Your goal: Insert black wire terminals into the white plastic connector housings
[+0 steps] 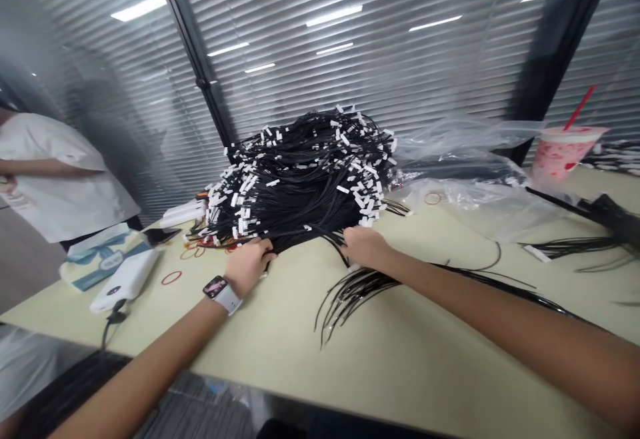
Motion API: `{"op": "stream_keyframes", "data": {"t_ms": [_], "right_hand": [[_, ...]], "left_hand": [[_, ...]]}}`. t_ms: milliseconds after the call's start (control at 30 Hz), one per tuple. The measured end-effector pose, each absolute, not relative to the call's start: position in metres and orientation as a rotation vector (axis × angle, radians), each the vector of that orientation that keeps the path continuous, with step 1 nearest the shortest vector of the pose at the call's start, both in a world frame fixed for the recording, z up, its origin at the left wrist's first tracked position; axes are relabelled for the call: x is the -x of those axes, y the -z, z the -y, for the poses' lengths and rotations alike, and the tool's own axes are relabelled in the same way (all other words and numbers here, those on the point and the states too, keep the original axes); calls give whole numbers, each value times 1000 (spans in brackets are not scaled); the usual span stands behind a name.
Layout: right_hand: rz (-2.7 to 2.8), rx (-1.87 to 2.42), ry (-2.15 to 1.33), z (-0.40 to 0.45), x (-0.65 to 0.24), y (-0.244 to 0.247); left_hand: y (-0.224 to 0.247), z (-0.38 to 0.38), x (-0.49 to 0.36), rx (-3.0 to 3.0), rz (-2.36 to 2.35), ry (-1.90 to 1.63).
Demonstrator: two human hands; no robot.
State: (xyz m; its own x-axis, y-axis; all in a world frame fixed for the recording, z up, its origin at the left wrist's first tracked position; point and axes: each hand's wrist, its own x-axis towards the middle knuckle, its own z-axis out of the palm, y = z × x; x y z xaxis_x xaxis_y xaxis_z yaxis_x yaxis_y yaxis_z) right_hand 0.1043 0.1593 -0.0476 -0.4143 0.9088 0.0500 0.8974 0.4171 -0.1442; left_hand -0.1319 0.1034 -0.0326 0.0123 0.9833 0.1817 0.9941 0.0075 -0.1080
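Note:
A tall heap of black cables (310, 192) with small white connectors lies on the table in front of me. At its front left, my left hand (249, 266) is closed on a black cable, with a short end showing below the fingers. My right hand (367, 247) is closed on black cable at the heap's front right corner; a white connector shows just under it. The fingertips of both hands are partly hidden. Close below my right hand, a bundle of loose black wires (350, 302) fans out on the table, partly under my right forearm.
Left on the table (280, 346) are a tissue pack (103, 256), a white power bank (125, 282) with a plugged-in cord and a red rubber band (171, 278). Right stand clear plastic bags (480, 206), a pink cup (567, 152) and more black wires (575, 246). A person (55, 172) stands at left.

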Motion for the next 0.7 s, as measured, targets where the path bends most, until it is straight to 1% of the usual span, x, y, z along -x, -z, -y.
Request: {"op": "stream_keyframes", "data": {"t_ms": [167,300,500,700], "right_hand": [[2555,1719,61,-162,-96,44],[2576,1733,153,-166,-92,46],[2578,1756,157,-172,-91,47],[2586,1667,85,-165,-103,46]], "left_hand": [[34,-116,135,2051,2060,57],[35,-124,136,1988,2098,31],[37,-121,129,1938,2118,-29],[35,-102,120,2038,1986,-21]]}}
